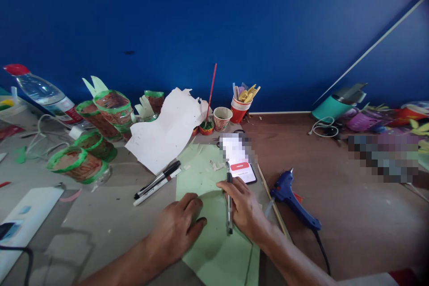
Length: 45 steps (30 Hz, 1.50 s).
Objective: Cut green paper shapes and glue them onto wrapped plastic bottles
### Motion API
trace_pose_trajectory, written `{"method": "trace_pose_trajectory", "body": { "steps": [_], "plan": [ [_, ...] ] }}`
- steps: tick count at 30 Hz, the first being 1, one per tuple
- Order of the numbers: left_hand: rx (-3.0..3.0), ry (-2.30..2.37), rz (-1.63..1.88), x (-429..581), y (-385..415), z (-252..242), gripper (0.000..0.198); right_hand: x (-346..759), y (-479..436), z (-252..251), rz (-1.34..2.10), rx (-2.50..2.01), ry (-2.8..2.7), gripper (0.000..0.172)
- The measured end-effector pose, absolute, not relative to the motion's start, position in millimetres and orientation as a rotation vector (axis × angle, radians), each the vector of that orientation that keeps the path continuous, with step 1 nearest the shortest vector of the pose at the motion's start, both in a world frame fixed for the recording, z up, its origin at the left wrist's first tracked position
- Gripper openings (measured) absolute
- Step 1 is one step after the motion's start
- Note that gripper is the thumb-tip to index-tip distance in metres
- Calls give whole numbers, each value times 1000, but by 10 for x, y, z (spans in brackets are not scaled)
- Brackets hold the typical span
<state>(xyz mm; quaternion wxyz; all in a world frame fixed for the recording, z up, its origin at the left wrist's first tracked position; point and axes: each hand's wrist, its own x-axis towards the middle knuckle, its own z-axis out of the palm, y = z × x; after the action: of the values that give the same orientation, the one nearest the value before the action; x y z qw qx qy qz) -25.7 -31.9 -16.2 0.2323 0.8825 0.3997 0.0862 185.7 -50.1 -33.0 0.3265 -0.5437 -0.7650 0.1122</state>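
A sheet of light green paper (214, 250) lies on the table in front of me. On its left part rests my left hand (179, 223), fingers loosely bent and thumb apart, holding nothing. My right hand (246, 208) is over the paper's right side with a pen (229, 214) in its fingers. The pen has a clear barrel and points roughly away from me. Just beyond that hand a lit phone (243, 167) lies at the paper's far right, partly blurred out. Small torn paper scraps (217, 166) sit near the phone.
Two markers (157, 181) lie left of the paper. Right of it are a wooden stick (273, 201) and a blue glue gun (295, 201) with its cord. Behind stand torn white paper (167, 129), a paper cup (222, 119), red cups (238, 111) and green-rimmed containers (78, 165).
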Motion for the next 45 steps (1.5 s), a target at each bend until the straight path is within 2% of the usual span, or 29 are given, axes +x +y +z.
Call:
{"method": "trace_pose_trajectory", "body": {
  "steps": [5,9,14,16,19,23,29,32,36,40,43,45],
  "plan": [
    [2008,1104,362,-217,-334,-89,19,1862,-513,-248,87,-1356,-1989,31],
    [1601,1202,380,-205,-334,-72,30,1959,-530,-148,43,-1339,-1779,31],
    [1232,1183,613,-242,-317,-90,50,2166,-528,-48,542,-1282,-1375,26],
    [1183,1195,659,-245,-307,-94,52,2206,-524,-43,628,-1165,-1203,26],
    [1243,1211,589,-224,-319,-111,52,2209,-520,-55,488,-1094,-1065,28],
    [1429,1151,322,-204,-390,-112,52,2186,-538,-40,288,-1199,-1144,26],
    [1809,1012,78,-248,-462,-22,51,2165,-600,-60,321,-1342,-1360,22],
    [2070,964,118,-268,-478,-50,48,2088,-617,-89,418,-1371,-1501,22],
    [2549,797,273,-265,-490,-140,29,1943,-617,-60,546,-1303,-1736,21],
    [2717,776,272,-236,-496,-170,14,1844,-619,-48,589,-1205,-1882,17],
    [2681,752,297,-228,-504,-161,15,1817,-637,-116,585,-1227,-1885,17],
    [2648,711,302,-230,-506,-155,18,1817,-651,-177,543,-1258,-1819,24]
  ]
}}
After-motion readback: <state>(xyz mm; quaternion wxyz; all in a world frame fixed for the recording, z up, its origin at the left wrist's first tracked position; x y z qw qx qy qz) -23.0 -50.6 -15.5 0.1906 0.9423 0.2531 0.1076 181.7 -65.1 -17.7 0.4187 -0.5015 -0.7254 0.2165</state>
